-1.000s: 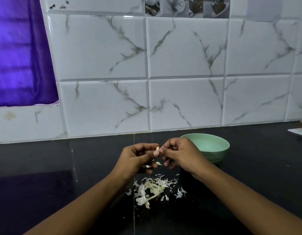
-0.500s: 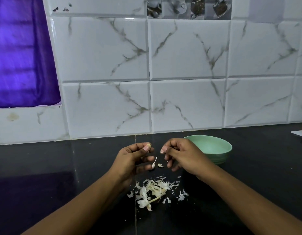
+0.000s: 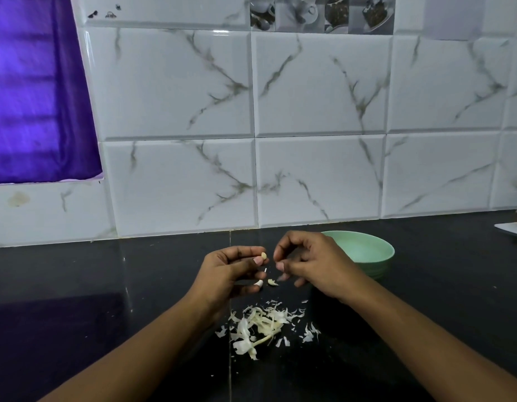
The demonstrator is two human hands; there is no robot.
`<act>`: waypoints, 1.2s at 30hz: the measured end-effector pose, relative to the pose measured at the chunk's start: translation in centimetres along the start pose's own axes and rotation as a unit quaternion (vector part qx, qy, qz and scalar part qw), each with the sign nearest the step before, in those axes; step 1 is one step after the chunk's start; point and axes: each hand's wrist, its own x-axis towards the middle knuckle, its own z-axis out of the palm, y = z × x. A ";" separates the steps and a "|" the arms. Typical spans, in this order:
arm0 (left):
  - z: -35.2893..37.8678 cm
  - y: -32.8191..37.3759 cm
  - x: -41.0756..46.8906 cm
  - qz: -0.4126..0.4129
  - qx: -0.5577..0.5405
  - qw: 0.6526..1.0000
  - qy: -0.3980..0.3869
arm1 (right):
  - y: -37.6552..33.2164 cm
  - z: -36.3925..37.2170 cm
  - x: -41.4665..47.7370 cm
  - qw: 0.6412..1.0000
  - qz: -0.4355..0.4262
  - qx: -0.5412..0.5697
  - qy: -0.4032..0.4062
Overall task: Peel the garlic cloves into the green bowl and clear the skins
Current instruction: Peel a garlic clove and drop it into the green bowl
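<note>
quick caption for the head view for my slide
Left hand pinches a garlic clove near the right hand; skins lie piled on the black counter, green bowl behind.

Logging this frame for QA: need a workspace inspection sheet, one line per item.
Surface: black countertop, glossy, with a seam running front to back.
Job's things: garlic clove in left hand; green bowl behind right hand, its bottom hidden.
Clutter: skins piled between the forearms; white item at the right edge.
Grippers: left hand pinches the clove; right hand curled, hold unclear.
Cables: nothing seen.
Surroundings: marbled tile wall; purple curtain.
</note>
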 end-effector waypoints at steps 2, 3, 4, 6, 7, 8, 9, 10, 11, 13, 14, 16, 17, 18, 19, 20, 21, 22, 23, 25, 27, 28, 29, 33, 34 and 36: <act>0.1 0.0 0.0 0.002 0.009 1.000 0.005 | -0.1 0.1 -0.1 1.000 0.008 0.010 -0.027; 0.1 0.0 -0.1 0.003 0.013 1.000 0.008 | -0.2 0.1 -0.1 0.999 0.016 0.020 -0.037; 0.1 -0.1 -0.1 0.004 0.016 1.000 0.010 | -0.1 0.1 0.0 0.998 0.025 0.032 -0.042; 0.1 -0.1 -0.1 0.002 0.021 1.000 0.008 | -0.1 0.2 0.1 0.998 0.028 0.048 -0.033; 0.1 -0.1 -0.2 0.000 0.024 1.000 0.004 | 0.1 0.2 0.2 0.999 0.012 0.034 -0.013; 0.2 -0.1 -0.2 -0.002 0.027 1.000 0.000 | 0.3 0.2 0.3 1.000 -0.010 0.004 0.012; 0.3 -0.1 -0.3 -0.004 0.029 1.000 -0.005 | 0.5 0.1 0.4 0.998 -0.034 -0.031 0.034; 0.3 0.0 -0.3 -0.005 0.029 1.000 -0.010 | 0.7 0.2 0.4 0.996 -0.057 -0.057 0.043; 0.4 0.0 -0.4 -0.004 0.030 0.999 -0.015 | 0.7 0.2 0.4 0.994 -0.078 -0.068 0.040; 0.6 0.1 -0.5 -0.002 0.034 0.999 -0.023 | 0.8 0.5 0.3 0.991 -0.108 -0.070 0.025; 0.6 0.1 -0.5 0.000 0.037 0.999 -0.026 | 0.8 0.6 0.3 0.990 -0.116 -0.072 0.025; 0.7 0.2 -0.6 0.004 0.043 0.999 -0.028 | 0.9 0.6 0.4 0.991 -0.111 -0.062 0.031; 0.7 0.2 -0.6 0.005 0.045 0.999 -0.028 | 1.0 0.6 0.4 0.993 -0.104 -0.051 0.032; 0.7 0.2 -0.6 0.005 0.045 0.999 -0.027 | 1.0 0.6 0.5 0.994 -0.097 -0.040 0.031; 0.8 0.2 -0.5 0.005 0.045 0.999 -0.026 | 1.1 0.5 0.5 0.995 -0.090 -0.031 0.030; 0.8 0.2 -0.5 0.005 0.046 0.999 -0.025 | 1.1 0.4 0.5 0.995 -0.088 -0.027 0.030; 0.8 0.3 -0.5 0.006 0.048 0.999 -0.024 | 1.2 0.4 0.5 0.995 -0.089 -0.027 0.030; 0.8 0.2 -0.5 0.009 0.052 0.998 -0.025 | 1.2 0.3 0.5 0.995 -0.092 -0.029 0.030; 0.8 0.2 -0.5 0.012 0.057 0.998 -0.026 | 1.2 0.2 0.5 0.995 -0.095 -0.034 0.027; 0.7 0.3 -0.5 0.023 0.072 0.997 -0.032 | 1.0 0.1 0.5 0.995 -0.096 -0.039 0.012; 0.6 0.4 -0.5 0.034 0.093 0.994 -0.038 | 0.9 0.0 0.4 0.995 -0.092 -0.032 -0.004; 0.6 0.5 -0.6 0.037 0.102 0.993 -0.040 | 0.9 -0.1 0.3 0.996 -0.090 -0.029 -0.010; 0.6 0.5 -0.6 0.040 0.110 0.992 -0.042 | 0.8 -0.1 0.3 0.996 -0.087 -0.027 -0.013; 0.5 0.5 -0.5 0.047 0.133 0.989 -0.048 | 0.7 -0.3 0.2 0.995 -0.087 -0.032 -0.025; 0.5 0.5 -0.6 0.049 0.141 0.988 -0.048 | 0.7 -0.4 0.1 0.995 -0.090 -0.038 -0.027; 0.5 0.5 -0.5 0.054 0.153 0.986 -0.046 | 0.7 -0.4 0.1 0.994 -0.094 -0.055 -0.029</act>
